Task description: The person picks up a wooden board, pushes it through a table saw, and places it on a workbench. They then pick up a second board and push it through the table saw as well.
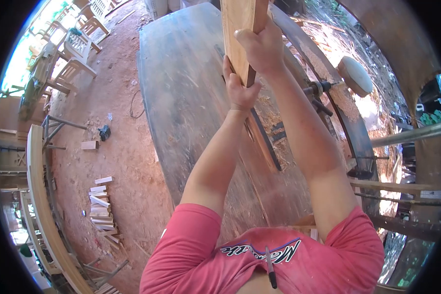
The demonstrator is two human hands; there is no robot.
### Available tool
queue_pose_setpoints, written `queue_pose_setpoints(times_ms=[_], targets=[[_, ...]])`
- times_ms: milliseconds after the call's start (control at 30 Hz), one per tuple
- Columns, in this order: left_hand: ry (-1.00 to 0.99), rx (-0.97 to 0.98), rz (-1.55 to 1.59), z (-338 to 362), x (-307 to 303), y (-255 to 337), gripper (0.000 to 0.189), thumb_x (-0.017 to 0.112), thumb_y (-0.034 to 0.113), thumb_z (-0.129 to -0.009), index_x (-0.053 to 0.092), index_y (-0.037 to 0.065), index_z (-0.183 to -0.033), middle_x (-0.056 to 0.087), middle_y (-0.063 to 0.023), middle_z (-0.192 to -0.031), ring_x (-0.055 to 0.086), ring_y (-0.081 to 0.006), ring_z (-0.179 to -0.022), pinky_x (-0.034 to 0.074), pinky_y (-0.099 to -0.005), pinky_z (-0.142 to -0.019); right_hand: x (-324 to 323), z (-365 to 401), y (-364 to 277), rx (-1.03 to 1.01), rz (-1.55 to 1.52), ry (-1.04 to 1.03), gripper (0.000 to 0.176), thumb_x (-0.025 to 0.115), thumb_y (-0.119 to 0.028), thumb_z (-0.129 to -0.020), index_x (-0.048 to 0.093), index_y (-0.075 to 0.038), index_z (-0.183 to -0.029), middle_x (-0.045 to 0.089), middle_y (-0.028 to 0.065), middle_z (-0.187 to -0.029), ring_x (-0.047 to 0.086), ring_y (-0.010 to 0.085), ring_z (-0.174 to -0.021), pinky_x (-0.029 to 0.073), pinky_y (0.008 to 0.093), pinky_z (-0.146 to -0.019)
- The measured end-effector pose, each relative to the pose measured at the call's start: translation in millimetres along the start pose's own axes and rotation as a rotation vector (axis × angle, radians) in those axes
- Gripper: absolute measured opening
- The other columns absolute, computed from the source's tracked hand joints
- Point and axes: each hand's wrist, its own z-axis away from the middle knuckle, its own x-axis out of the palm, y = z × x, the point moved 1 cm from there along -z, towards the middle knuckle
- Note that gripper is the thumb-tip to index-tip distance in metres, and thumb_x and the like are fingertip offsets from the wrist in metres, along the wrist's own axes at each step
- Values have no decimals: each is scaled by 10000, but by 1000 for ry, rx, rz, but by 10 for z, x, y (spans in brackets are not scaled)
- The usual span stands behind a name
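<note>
A thick wooden board [236, 36] points away from me over a broad, dusty worktable [174, 73]. My right hand [263, 48] grips its right side, thumb lying across the top face. At the board's near end, my left hand [242, 93] is closed around the lower left edge, one finger stretched along the side. The board's far end lies beyond the top of the view. Below the hands, a dark narrow strip [267, 142] runs along a slot in the tabletop, with wood shavings [269, 115] beside it.
A shaft with a round pale disc [355, 76] sits right of the table, near a sawdust-covered rail [345, 103]. Cut wood pieces [102, 210] lie on the dirt floor at left. Long timber [36, 171] rests on a metal stand; plastic chairs [76, 49] stand farther back.
</note>
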Motion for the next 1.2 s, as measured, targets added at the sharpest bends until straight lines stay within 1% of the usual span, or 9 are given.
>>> queue_pose_setpoints(times_ms=[200, 667, 800, 833, 867, 967, 1033, 1100, 1200], targets=[[1, 41, -64, -200, -12, -111, 582, 732, 148, -612, 545, -173, -1059, 299, -341, -1541, 357, -499, -1405, 343, -443, -1148, 115, -186, 168, 63, 45, -20, 365, 633, -113, -803, 630, 31, -1138, 716, 99, -954, 677, 167, -880, 524, 323, -816], [-21, 24, -163, -1074, 21, -925, 658, 716, 149, -641, 532, -203, -1165, 310, -338, -1536, 342, -474, -1423, 342, -431, -1156, 708, -937, 828, -80, 8, 30, 387, 585, -85, -776, 630, 26, -1144, 715, 146, -959, 696, 242, -897, 528, 348, -830], [-116, 34, -377, -1374, -68, -1010, 645, 707, 198, -689, 543, -198, -1171, 352, -366, -1498, 485, -500, -1296, 431, -439, -1084, 887, -1188, 1042, -115, -21, 32, 393, 579, -90, -772, 625, 24, -1145, 720, 145, -946, 705, 262, -896, 532, 356, -833], [-168, 31, -422, -1447, -114, -994, 645, 688, 210, -722, 532, -179, -1212, 473, -391, -1376, 563, -503, -1185, 483, -454, -1010, 911, -1251, 1079, -129, -3, -7, 393, 576, -79, -775, 619, 17, -1153, 716, 153, -935, 705, 274, -882, 535, 363, -797], [-171, 19, -427, -1499, -187, -983, 645, 688, 210, -722, 532, -179, -1212, 473, -391, -1376, 563, -503, -1185, 483, -454, -1010, 976, -1258, 1107, -116, -4, -9, 393, 576, -79, -775, 619, 17, -1153, 716, 153, -935, 705, 274, -882, 535, 363, -797], [-312, -88, -299, -1567, -448, -838, 709, 659, 163, -744, 459, -102, -1371, 630, -348, -1144, 597, -473, -1125, 506, -477, -917, 1199, -1168, 980, -45, 221, 87, 409, 558, -48, -793, 590, -5, -1199, 690, 225, -935, 695, 397, -886, 534, 454, -757], [-324, -218, -360, -1417, -732, -543, 736, 648, 136, -746, 432, -73, -1418, 621, -327, -1199, 594, -457, -1150, 502, -465, -935, 1296, -943, 835, -70, 166, 63, 442, 546, -29, -804, 558, -6, -1246, 683, 249, -957, 679, 443, -912, 532, 478, -785], [-274, -117, -277, -1140, -1045, -413, 752, 639, 113, -741, 420, -73, -1435, 616, -315, -1233, 591, -442, -1179, 495, -448, -966, 1393, -614, 451, -28, 175, 46, 488, 543, -21, -812, 530, -2, -1299, 683, 257, -985, 675, 446, -954, 534, 471, -811], [-278, -236, -472, -596, -1537, -33, 774, 652, 101, -734, 407, -77, -1446, 593, -319, -1276, 587, -436, -1198, 487, -436, -995, 1430, -12, -131, -39, 132, 7, 639, 531, -30, -811, 401, -116, -1431, 676, 265, -988, 634, 497, -969, 507, 548, -815]])
